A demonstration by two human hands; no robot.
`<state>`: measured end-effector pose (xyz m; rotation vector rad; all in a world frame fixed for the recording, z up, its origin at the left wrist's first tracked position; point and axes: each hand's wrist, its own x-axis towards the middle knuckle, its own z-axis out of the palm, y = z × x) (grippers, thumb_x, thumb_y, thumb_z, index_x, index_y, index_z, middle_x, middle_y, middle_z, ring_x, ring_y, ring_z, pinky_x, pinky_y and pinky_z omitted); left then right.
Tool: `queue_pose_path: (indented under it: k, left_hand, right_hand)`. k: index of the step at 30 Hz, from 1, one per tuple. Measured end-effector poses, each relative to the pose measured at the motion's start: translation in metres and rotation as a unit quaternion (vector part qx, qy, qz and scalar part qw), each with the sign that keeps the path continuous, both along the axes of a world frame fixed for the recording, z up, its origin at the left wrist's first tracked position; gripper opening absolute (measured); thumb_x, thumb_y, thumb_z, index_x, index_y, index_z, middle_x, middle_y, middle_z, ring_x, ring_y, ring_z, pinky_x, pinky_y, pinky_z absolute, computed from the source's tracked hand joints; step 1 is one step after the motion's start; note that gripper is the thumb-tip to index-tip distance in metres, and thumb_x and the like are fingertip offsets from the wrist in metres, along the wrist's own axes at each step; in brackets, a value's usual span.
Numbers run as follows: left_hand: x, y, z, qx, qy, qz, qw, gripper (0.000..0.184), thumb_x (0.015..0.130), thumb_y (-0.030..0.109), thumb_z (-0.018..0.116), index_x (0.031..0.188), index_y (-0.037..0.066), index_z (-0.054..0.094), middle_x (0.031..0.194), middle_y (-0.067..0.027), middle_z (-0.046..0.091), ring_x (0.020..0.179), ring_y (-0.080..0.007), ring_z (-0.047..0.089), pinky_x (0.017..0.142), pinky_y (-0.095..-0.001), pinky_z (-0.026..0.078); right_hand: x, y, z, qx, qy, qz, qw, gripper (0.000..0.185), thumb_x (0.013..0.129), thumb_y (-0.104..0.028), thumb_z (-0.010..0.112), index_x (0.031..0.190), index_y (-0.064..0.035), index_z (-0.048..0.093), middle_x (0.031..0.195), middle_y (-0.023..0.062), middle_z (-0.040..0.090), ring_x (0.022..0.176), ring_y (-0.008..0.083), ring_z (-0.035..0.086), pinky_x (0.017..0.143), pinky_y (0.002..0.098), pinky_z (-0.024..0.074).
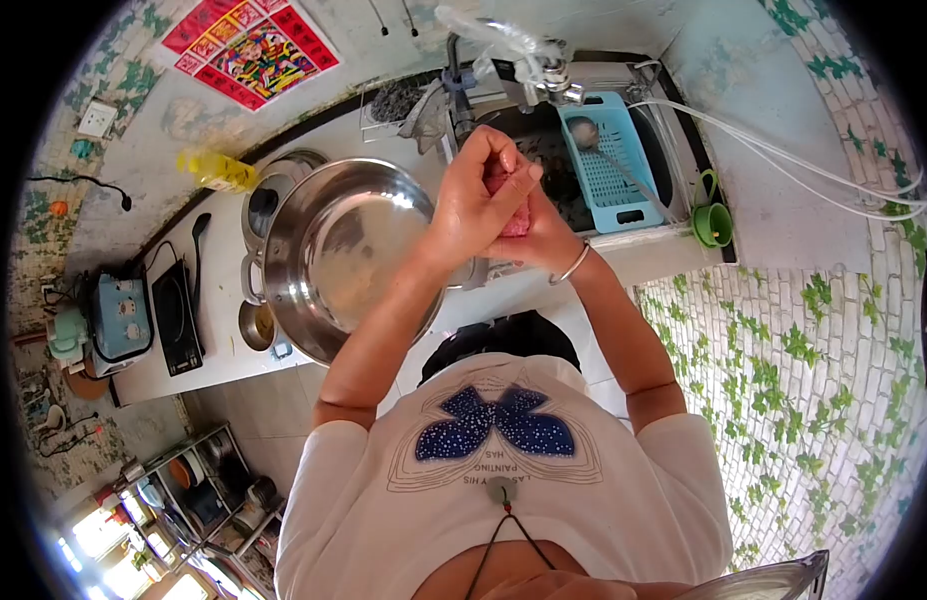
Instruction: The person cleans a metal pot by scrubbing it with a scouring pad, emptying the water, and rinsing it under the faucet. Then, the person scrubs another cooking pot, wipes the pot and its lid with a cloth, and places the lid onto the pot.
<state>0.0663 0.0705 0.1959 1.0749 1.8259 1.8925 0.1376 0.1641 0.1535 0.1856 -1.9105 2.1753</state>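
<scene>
My left hand (471, 205) and my right hand (551, 235) are closed together around a pink, rough-textured lump (515, 222). It could be a cloth, a scrubber or meat; I cannot make out which. The fingers hide most of it. A bracelet is on my right wrist. Both hands are held above the counter's edge, between a large steel pot (358, 250) on the left and the sink (553, 135) on the right. The inside of the pot shows a shiny bottom with brownish marks.
A blue strainer basket (613, 150) with a ladle (585, 135) in it lies across the sink under the faucet (553, 80). A green cup (711, 225) hangs at the right edge. Left are a small metal bowl (255, 325), a yellow bottle (215, 170) and a black cooktop (175, 310).
</scene>
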Motion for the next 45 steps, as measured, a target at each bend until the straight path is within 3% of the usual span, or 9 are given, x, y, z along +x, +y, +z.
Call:
queue_pose_path:
  k: [7, 13, 18, 20, 21, 25, 27, 36, 45]
  left_hand:
    - [0.013, 0.031, 0.002, 0.113, -0.099, -0.056, 0.987, 0.021, 0.082, 0.002, 0.059, 0.08, 0.008, 0.039, 0.077, 0.0016, 0.042, 0.07, -0.0049, 0.039, 0.064, -0.0183, 0.035]
    - [-0.008, 0.039, -0.014, 0.172, -0.352, 0.038, 0.919, 0.011, 0.092, 0.018, 0.044, 0.089, 0.009, 0.047, 0.083, -0.0011, 0.048, 0.077, -0.0112, 0.049, 0.068, -0.0257, 0.041]
    - [0.006, 0.058, -0.033, -0.155, -0.052, -0.184, 0.969, 0.046, 0.092, 0.041, 0.038, 0.123, 0.007, 0.041, 0.125, -0.0143, 0.046, 0.113, -0.0235, 0.048, 0.088, -0.0416, 0.044]
    - [0.013, 0.075, -0.019, 0.0, -0.638, -0.47, 0.61, 0.072, 0.086, 0.054, 0.041, 0.137, 0.007, 0.021, 0.138, -0.0243, 0.026, 0.11, -0.0332, 0.052, 0.084, -0.0465, 0.049]
    - [0.013, 0.079, -0.018, 0.003, -0.639, -0.468, 0.611, 0.072, 0.086, 0.054, 0.041, 0.137, 0.007, 0.021, 0.138, -0.0243, 0.026, 0.11, -0.0332, 0.052, 0.084, -0.0465, 0.049]
    - [0.003, 0.081, -0.021, 0.169, -0.6, -0.46, 0.632, 0.093, 0.074, 0.064, 0.054, 0.136, 0.006, 0.018, 0.123, -0.0367, 0.034, 0.065, -0.0275, 0.064, 0.034, -0.0195, 0.044]
    - [-0.012, 0.088, -0.017, -0.055, -0.527, -0.483, 0.697, 0.073, 0.077, 0.053, 0.059, 0.118, -0.004, 0.041, 0.066, -0.0099, 0.052, 0.033, -0.0043, 0.038, 0.026, -0.0138, 0.032]
    - [-0.029, 0.131, 0.008, -0.349, -0.332, -0.199, 0.854, 0.031, 0.084, 0.026, 0.055, 0.06, 0.013, 0.041, 0.05, 0.0068, 0.031, 0.039, -0.0028, 0.026, 0.035, -0.0191, 0.016]
    - [-0.033, 0.145, -0.026, -0.534, 0.227, -0.034, 0.814, 0.026, 0.079, 0.026, 0.05, 0.084, 0.001, 0.056, 0.084, -0.0212, 0.062, 0.078, -0.0368, 0.061, 0.071, -0.0443, 0.049]
  right_hand:
    - [0.012, 0.057, 0.01, -0.032, -0.313, 0.156, 0.937, 0.056, 0.068, -0.013, 0.072, 0.118, -0.0105, 0.047, 0.09, -0.0028, 0.057, 0.076, 0.0053, 0.053, 0.063, 0.0202, 0.0456]
    - [0.001, 0.091, -0.005, 0.101, 0.011, -0.054, 0.993, 0.044, 0.072, -0.009, 0.067, 0.113, -0.0107, 0.051, 0.086, 0.0055, 0.057, 0.072, 0.0178, 0.057, 0.064, 0.0302, 0.0465]
    - [-0.009, 0.115, 0.044, 0.494, 0.377, -0.091, 0.778, 0.036, 0.066, -0.009, 0.063, 0.099, -0.0092, 0.048, 0.086, 0.0063, 0.048, 0.067, 0.0211, 0.056, 0.055, 0.0292, 0.0477]
    - [-0.023, 0.127, 0.044, 0.537, 0.496, -0.072, 0.678, 0.038, 0.068, -0.016, 0.06, 0.103, -0.013, 0.046, 0.084, 0.0057, 0.048, 0.064, 0.0175, 0.054, 0.046, 0.0264, 0.0449]
    - [-0.027, 0.133, 0.044, 0.535, 0.497, -0.069, 0.679, 0.038, 0.068, -0.016, 0.06, 0.103, -0.013, 0.046, 0.084, 0.0057, 0.048, 0.064, 0.0175, 0.054, 0.046, 0.0264, 0.0449]
    - [-0.045, 0.158, 0.045, 0.57, 0.526, -0.062, 0.628, 0.028, 0.069, -0.017, 0.059, 0.094, -0.0131, 0.047, 0.076, 0.003, 0.046, 0.057, 0.0144, 0.05, 0.042, 0.023, 0.0429]
    - [-0.048, 0.172, 0.043, 0.649, 0.479, -0.087, 0.584, 0.018, 0.068, -0.019, 0.059, 0.082, -0.0136, 0.048, 0.071, -0.0001, 0.043, 0.055, 0.0121, 0.048, 0.039, 0.022, 0.0417]
    - [-0.066, 0.207, 0.012, 0.734, 0.281, -0.054, 0.616, 0.014, 0.07, -0.024, 0.061, 0.07, -0.0123, 0.052, 0.057, 0.0029, 0.053, 0.054, 0.0178, 0.058, 0.044, 0.0302, 0.0448]
    - [-0.074, 0.205, 0.0, 0.708, 0.066, 0.073, 0.699, 0.013, 0.065, -0.017, 0.062, 0.074, -0.0086, 0.057, 0.062, 0.0104, 0.06, 0.063, 0.0274, 0.061, 0.054, 0.0391, 0.047]
